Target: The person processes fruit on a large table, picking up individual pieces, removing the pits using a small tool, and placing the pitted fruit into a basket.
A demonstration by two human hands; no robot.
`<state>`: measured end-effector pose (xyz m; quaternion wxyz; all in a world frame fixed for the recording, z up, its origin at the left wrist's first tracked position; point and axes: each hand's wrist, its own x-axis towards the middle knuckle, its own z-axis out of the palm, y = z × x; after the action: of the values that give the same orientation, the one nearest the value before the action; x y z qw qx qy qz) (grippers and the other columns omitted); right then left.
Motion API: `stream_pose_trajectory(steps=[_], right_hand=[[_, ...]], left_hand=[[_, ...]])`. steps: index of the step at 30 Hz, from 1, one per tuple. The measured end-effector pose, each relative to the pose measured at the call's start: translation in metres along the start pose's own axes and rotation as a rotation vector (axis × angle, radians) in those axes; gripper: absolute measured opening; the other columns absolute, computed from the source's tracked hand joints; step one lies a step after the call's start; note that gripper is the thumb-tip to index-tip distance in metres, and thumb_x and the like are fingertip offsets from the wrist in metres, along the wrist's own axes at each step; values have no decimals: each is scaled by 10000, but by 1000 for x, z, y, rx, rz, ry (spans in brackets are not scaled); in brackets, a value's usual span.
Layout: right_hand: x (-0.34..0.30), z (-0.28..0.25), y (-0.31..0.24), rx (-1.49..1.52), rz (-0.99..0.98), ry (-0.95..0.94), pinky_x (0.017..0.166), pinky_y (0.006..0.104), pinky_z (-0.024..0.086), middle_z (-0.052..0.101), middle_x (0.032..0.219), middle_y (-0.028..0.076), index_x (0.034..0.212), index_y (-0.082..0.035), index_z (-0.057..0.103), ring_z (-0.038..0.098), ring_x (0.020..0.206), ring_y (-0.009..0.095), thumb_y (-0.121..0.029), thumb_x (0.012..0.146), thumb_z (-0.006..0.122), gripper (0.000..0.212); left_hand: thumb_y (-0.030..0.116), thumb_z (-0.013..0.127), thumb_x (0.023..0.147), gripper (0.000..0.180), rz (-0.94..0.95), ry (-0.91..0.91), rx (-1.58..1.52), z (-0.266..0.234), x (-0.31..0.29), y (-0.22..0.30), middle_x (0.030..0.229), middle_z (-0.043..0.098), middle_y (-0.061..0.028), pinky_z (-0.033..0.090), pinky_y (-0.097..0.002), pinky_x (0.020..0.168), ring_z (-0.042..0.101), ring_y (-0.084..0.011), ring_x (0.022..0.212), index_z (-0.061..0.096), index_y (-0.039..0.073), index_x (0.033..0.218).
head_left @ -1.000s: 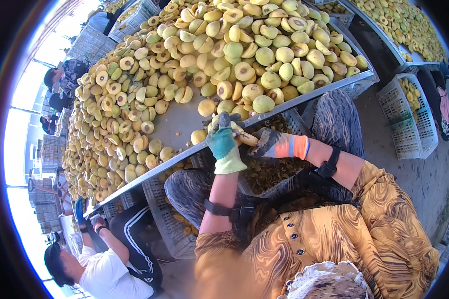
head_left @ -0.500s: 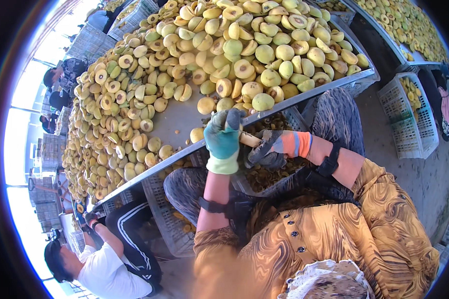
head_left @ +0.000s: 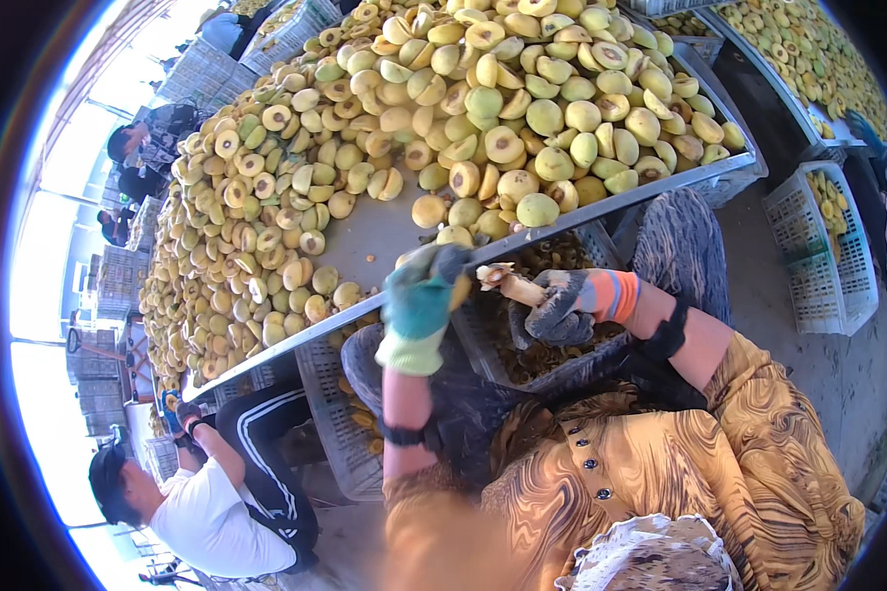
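My left hand (head_left: 419,300), in a teal glove with a pale yellow cuff, is at the table's near edge, smeared by motion. Its fingers are closed around a yellow piece of peach (head_left: 459,292), mostly hidden by the glove. Just to the right, my right hand (head_left: 562,307), in a grey and orange glove, grips a short wooden-handled tool (head_left: 524,290). The tool's ragged whitish end (head_left: 495,276) points left toward the left hand; I cannot make out a blade. Beyond the hands, halved and whole yellow-green peaches (head_left: 504,145) lie heaped on the metal-edged table (head_left: 360,236).
Between my knees, below the hands, sits a crate (head_left: 483,345) with brown scraps. Another plastic crate (head_left: 337,424) stands left of my legs. A co-worker in white (head_left: 222,522) sits at the left. A white crate (head_left: 808,266) and a second fruit table (head_left: 759,74) are at right.
My left hand has moved left and down, away from the tool. The right hand has shifted slightly right, and the tool's whitish end now shows. The whole view has shifted slightly.
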<state>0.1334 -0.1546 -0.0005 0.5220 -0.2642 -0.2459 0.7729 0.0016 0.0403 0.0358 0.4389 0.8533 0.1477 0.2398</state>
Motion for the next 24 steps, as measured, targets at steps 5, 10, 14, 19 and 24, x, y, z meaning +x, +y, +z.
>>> stream_pose_trajectory(steps=[5, 10, 14, 19, 24], right_hand=[[11, -10, 9, -635, -81, 437, 531, 195, 404, 597, 709, -33, 948, -9, 662, 529, 615, 21, -159, 868, 676, 171], [50, -38, 26, -910, 147, 795, 692, 366, 490, 647, 757, 161, 892, 23, 642, 620, 720, 273, -484, 711, 741, 548], [46, -45, 56, -950, -367, 715, 790, 295, 485, 663, 997, 80, 1063, 14, 620, 598, 864, 151, -240, 840, 693, 346], [45, -49, 46, -745, -361, 597, 908, 303, 451, 628, 1158, 71, 1221, -13, 561, 574, 1020, 175, -129, 878, 634, 369], [33, -46, 29, -962, -251, 672, 966, 350, 427, 591, 1278, 115, 1284, -15, 511, 566, 1147, 268, -160, 895, 597, 424]], left_hand=[[382, 660, 866, 337, -172, 412, 1097, -101, -39, -4, 757, 655, -112, 496, -394, 607, 629, -282, 656, 667, 59, 771], [386, 703, 766, 451, -454, 120, 1410, -132, -43, -6, 1035, 663, -163, 482, -440, 878, 590, -360, 1042, 662, 76, 1091], [366, 586, 845, 380, -131, 62, 697, -74, 30, -25, 1040, 650, -171, 473, -398, 866, 604, -337, 989, 651, 57, 1057], [445, 607, 831, 446, -315, -196, 820, 8, 112, -61, 1039, 670, -202, 514, -430, 848, 653, -361, 962, 682, 51, 1026], [358, 665, 810, 444, -363, -88, 698, 36, 121, -90, 1052, 656, -236, 519, -428, 845, 642, -373, 985, 653, -16, 1047]])
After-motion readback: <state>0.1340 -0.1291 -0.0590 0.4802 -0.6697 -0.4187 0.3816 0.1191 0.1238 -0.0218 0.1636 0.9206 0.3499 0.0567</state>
